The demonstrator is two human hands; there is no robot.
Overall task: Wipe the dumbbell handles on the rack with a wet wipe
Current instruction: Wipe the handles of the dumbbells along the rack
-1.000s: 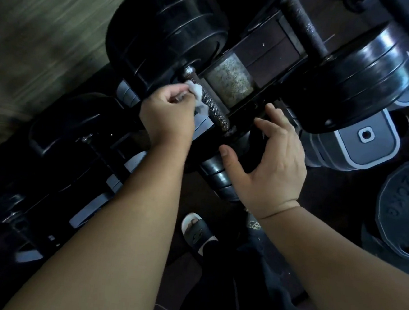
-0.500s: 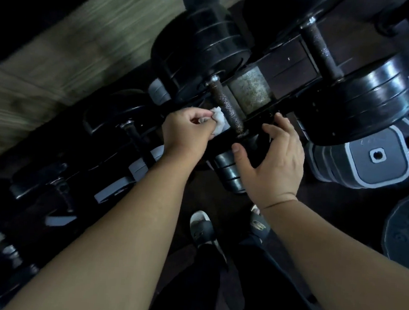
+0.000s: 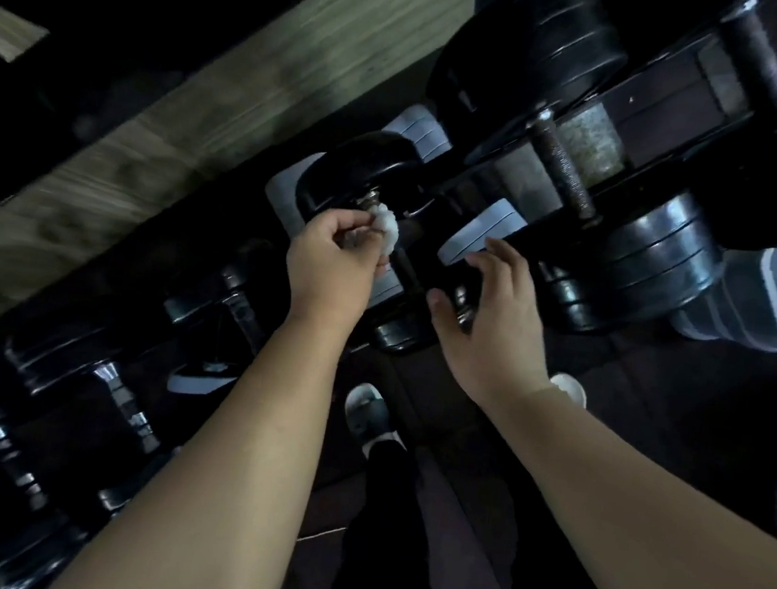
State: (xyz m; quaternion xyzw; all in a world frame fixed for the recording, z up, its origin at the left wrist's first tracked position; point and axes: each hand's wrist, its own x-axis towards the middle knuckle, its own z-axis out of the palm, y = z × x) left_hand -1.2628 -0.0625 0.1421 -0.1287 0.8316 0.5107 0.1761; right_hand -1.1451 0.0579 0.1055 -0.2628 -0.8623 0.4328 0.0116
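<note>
My left hand (image 3: 333,259) pinches a crumpled white wet wipe (image 3: 386,228) against the far end of a small black dumbbell's handle (image 3: 405,267) on the rack. My right hand (image 3: 494,299) hovers just right of that handle, fingers spread and relaxed over the dumbbell's near head (image 3: 402,330), holding nothing. A larger dumbbell with a knurled handle (image 3: 564,168) lies on the rack to the upper right.
More black dumbbells (image 3: 123,402) line the rack down to the lower left. Grey rack cradles (image 3: 481,229) show between them. A wooden wall panel (image 3: 206,104) runs behind the rack. My shoes (image 3: 366,417) stand on the dark floor below. A grey-framed weight (image 3: 752,298) sits at right.
The view has shifted left along the rack. My left hand has carried the wipe from the big knurled handle to the smaller dumbbell's handle beside it, and my right hand has followed.
</note>
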